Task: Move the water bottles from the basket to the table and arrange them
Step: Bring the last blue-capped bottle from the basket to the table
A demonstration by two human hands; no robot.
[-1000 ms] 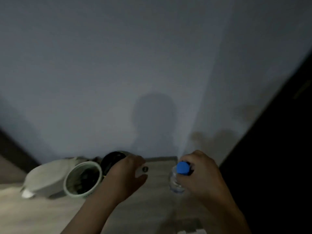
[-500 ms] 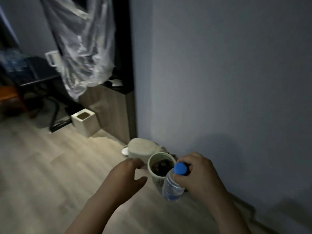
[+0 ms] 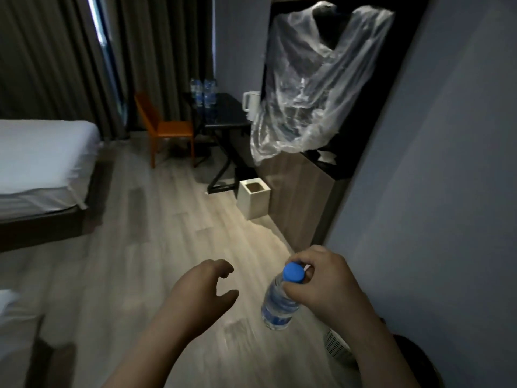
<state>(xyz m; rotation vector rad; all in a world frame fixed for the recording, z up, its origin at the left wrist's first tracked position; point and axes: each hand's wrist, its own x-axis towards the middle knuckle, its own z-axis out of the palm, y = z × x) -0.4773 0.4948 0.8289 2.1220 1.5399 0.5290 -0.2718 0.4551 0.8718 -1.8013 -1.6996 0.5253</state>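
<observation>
Blue-capped bottle (image 3: 279,301) gripped by right hand (image 3: 321,287)

The far black table (image 3: 223,114) carries clustered water bottles (image 3: 203,92) at its far left corner and a white kettle (image 3: 251,104) at its right. On the wooden floor (image 3: 156,247) stand an orange chair (image 3: 167,130) and a white bin (image 3: 254,198).

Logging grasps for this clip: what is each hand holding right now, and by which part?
The right hand holds a water bottle by its neck and blue cap. The left hand holds nothing.
</observation>
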